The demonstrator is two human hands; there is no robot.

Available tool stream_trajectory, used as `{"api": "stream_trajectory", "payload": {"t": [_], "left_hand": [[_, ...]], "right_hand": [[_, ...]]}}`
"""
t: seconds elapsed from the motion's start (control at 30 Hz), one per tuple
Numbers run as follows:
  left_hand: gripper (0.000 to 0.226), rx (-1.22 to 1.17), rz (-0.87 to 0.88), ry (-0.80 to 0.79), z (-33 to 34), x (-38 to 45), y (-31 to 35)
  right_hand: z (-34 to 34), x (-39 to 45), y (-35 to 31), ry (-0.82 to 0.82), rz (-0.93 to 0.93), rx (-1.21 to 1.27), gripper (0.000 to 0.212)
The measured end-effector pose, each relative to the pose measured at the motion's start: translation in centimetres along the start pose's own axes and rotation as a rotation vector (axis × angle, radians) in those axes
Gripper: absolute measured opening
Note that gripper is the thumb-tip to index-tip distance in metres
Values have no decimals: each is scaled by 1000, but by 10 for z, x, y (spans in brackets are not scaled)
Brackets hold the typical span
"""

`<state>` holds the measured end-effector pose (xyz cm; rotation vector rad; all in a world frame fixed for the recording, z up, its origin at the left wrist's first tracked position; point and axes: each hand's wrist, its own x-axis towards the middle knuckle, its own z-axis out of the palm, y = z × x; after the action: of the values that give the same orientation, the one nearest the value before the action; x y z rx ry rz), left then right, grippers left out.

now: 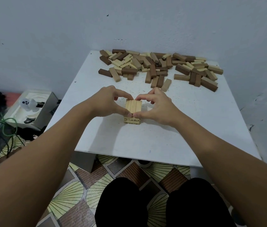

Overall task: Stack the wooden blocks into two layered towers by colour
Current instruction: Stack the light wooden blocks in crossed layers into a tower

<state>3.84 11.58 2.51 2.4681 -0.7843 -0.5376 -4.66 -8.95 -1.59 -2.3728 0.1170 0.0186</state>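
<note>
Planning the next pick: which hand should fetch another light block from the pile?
Probably the right hand: the pile spreads mostly to its side, with a light block lying just beyond it. The left hand can steady the light tower.

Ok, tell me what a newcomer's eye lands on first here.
First, the two hands, left hand and right hand, pinching the top layer of a small light-wood tower at the middle of the white table, thumbs meeting at its near edge. Next, the jumbled pile of dark and light blocks strewn along the table's far edge against the wall.
</note>
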Motion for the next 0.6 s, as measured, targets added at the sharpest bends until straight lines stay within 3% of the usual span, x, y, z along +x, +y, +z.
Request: {"api": "stream_trajectory", "payload": {"t": [0.6], "left_hand": [[57, -41, -25, -43, 2, 5, -6]], "right_hand": [[5, 1, 5, -24, 8, 46, 53]]}}
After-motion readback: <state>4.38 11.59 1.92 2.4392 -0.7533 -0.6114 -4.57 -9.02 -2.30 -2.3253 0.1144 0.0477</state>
